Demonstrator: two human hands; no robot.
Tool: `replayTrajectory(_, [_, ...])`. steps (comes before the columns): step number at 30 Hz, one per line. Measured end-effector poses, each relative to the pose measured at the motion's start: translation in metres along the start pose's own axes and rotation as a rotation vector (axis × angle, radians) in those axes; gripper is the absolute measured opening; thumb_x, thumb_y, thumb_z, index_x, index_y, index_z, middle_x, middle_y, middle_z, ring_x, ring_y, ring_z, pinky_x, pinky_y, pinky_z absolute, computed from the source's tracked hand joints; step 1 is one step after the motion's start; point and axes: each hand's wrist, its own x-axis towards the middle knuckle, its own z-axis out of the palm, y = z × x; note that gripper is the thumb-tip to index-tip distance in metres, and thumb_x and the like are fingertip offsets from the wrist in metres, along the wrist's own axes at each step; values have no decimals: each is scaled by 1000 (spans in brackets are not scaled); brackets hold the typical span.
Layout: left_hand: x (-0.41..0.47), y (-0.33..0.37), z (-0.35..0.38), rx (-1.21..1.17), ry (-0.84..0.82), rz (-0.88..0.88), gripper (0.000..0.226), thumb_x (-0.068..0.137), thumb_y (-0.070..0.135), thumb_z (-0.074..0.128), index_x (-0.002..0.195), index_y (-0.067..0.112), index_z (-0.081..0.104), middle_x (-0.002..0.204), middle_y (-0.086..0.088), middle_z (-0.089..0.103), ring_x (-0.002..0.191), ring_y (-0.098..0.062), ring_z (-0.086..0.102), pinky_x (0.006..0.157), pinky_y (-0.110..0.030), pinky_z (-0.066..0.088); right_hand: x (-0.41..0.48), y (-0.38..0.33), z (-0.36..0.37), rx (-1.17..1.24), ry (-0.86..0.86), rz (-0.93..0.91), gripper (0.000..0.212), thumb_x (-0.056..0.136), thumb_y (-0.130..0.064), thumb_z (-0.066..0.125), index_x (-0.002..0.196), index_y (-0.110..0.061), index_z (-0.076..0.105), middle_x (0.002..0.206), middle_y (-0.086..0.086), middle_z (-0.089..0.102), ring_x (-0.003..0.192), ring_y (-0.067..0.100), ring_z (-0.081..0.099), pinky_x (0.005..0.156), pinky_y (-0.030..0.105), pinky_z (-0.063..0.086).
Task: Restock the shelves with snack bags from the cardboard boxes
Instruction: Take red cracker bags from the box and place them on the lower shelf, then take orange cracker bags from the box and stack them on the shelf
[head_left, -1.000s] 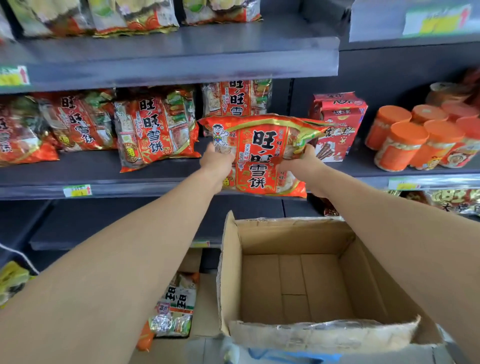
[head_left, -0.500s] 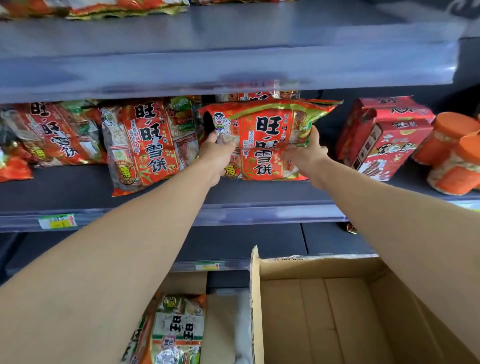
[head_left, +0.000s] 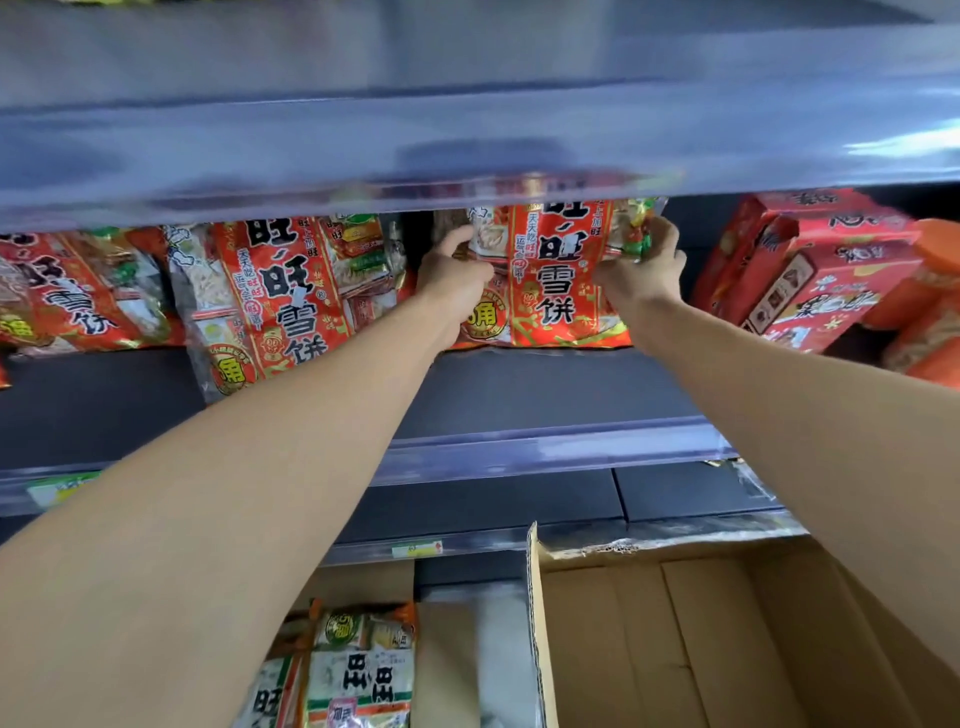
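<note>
— Where's that bag gone?

— The red snack bag (head_left: 550, 275) stands upright on the middle shelf (head_left: 519, 395), well back from the front edge, its top tucked under the lip of the shelf above (head_left: 467, 130).

— Who's got it?

— Both hands. The left hand (head_left: 454, 280) is clamped on the bag's left edge, thumb up over the front. The right hand (head_left: 641, 270) is closed round its upper right corner, fingers curled over the wrapper.

— What's beside the bag?

— Left of it, just beside, another red bag (head_left: 280, 301) leans forward, and further left more of the same (head_left: 72, 291) lie against the back. Right of the bag, a little apart, sit red cartons (head_left: 810, 275), then orange tubs (head_left: 930, 312) at the far edge.

— And the boxes?

— Below the bag, under the right arm, an open cardboard box (head_left: 675, 639) shows only its bare bottom flaps. Left of that box, a second box (head_left: 447, 660) holds a pale bag (head_left: 358, 670) with a green badge.
</note>
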Motion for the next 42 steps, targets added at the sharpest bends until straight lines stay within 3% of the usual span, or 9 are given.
replayTrajectory(4, [3,-9,-5,-55,48,14,58,88,-4,50,134,30,49,109,-4,60,66,-9,49,47,-18,35,1,5,7,41,15,-36,71,63,-32,64,128,-14,43,127,11,48,109,33,56,93,47,50])
replayTrajectory(8, [2,-16,-9,-50,16,-15,62,86,-4,53,136,30,43,115,-1,53,95,-15,54,60,-23,39,-6,12,12,-55,-151,-1,73,77,-13,63,144,-14,33,142,6,35,118,23,50,101,37,45])
replayTrajectory(11, [-1,-17,-9,-29,19,-15,64,87,-4,53,139,30,40,113,-1,48,90,-14,51,63,-26,42,-10,15,13,-75,-190,6,86,80,-10,62,152,-18,15,152,3,22,133,22,37,109,36,37])
replayTrajectory(15, [-12,-18,-7,1,26,-27,67,91,-4,51,147,26,30,113,2,43,100,-16,50,82,-32,48,-17,18,7,-153,-227,9,84,84,-8,58,152,-23,11,154,0,17,129,21,39,92,27,38])
replayTrajectory(19, [-32,-24,-9,92,31,-50,62,90,1,53,146,15,31,132,-4,47,109,-23,52,87,-32,45,-32,19,-4,-178,-254,27,81,77,-21,64,147,-24,24,144,2,39,118,23,52,98,36,46])
replayTrajectory(23, [-65,-28,-8,149,2,-62,55,90,4,53,142,14,38,139,-8,47,116,-25,52,93,-33,46,-52,26,-22,-268,-349,-34,50,88,-16,59,135,-18,43,108,1,55,95,19,52,80,28,43])
replayTrajectory(29, [-147,-29,-13,251,0,13,45,91,2,50,136,8,47,129,-9,56,107,-23,56,86,-28,51,-103,28,-47,-419,-524,-179,47,88,-6,54,135,-12,49,117,9,59,85,22,53,62,28,45])
replayTrajectory(31, [-170,-27,-17,287,19,42,43,92,1,49,134,7,49,123,-9,59,96,-20,57,68,-18,46,-120,28,-50,-435,-567,-226,48,88,-6,54,135,-12,49,126,9,58,94,25,58,74,31,48])
replayTrajectory(42, [-297,-69,-108,624,41,18,32,99,11,45,129,12,54,132,-6,54,117,-21,54,92,-26,42,-240,17,-50,-775,-883,-651,36,94,-3,43,127,-4,58,130,12,58,118,31,54,97,36,46])
